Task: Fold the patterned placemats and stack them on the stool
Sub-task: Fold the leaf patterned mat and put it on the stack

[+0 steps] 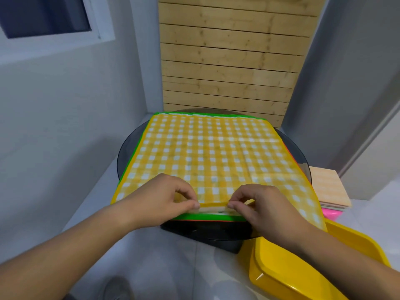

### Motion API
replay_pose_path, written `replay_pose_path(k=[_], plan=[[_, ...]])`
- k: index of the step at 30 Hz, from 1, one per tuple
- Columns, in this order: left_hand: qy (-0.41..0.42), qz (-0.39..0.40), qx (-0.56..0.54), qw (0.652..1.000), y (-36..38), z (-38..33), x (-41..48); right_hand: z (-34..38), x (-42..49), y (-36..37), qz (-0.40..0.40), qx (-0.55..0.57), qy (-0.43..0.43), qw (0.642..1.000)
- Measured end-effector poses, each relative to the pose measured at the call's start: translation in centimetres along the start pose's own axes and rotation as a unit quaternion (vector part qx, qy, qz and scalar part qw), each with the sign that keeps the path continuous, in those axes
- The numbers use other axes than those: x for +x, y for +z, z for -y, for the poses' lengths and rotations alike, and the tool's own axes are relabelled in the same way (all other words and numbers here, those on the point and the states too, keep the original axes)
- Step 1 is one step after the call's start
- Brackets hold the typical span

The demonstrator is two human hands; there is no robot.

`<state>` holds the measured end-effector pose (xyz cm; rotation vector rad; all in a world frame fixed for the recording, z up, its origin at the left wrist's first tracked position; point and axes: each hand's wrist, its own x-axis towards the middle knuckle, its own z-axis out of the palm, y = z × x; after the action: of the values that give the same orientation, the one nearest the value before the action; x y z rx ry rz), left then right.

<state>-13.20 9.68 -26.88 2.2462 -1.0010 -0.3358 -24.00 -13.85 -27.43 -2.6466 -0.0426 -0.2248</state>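
a yellow checked placemat (212, 152) is lying flat across the round dark-glass worktop (127, 146), covering most of it and overhanging the worktop's near right rim. under it a green placemat (203, 217) is showing as a strip along the worktop's left, far and near sides, and a thin red edge (290, 154) is peeking out toward the worktop's right rim. both hands are meeting at the worktop's near side. the left hand (160, 195) is pinching the yellow placemat's near hem in its grip, and the right hand (266, 204) is pinching the same hem just beside it, raising a small fold off the green layer. a yellow plastic stool (292, 267) is standing just beside the worktop's near right rim. right of the worktop a stack of folded peach-checked placemats (326, 187) is resting, a pink one (329, 213) sticking out beneath. behind the worktop a pale wooden slat panel (233, 61) is standing against the wall.
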Motion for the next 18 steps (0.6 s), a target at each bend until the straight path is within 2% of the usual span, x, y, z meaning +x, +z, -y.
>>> replay_pose_path(k=[6,10,14,18], plan=[[0.046,-0.113,0.067,0.99,-3.8,-2.4,1.9,0.7,2.2,-3.8,-0.07,-0.072,-0.03,0.995],[0.071,-0.166,0.165,0.97,-6.7,-3.1,5.5,0.6,5.3,-6.2,-0.135,-0.156,-0.057,0.977],[0.028,-0.195,0.23,0.953,-8.3,-2.3,10.6,-0.3,10.4,-7.0,-0.165,-0.249,-0.038,0.954],[-0.035,-0.193,0.222,0.955,-7.6,0.5,15.3,-2.7,15.7,-5.9,-0.133,-0.28,-0.005,0.951]])
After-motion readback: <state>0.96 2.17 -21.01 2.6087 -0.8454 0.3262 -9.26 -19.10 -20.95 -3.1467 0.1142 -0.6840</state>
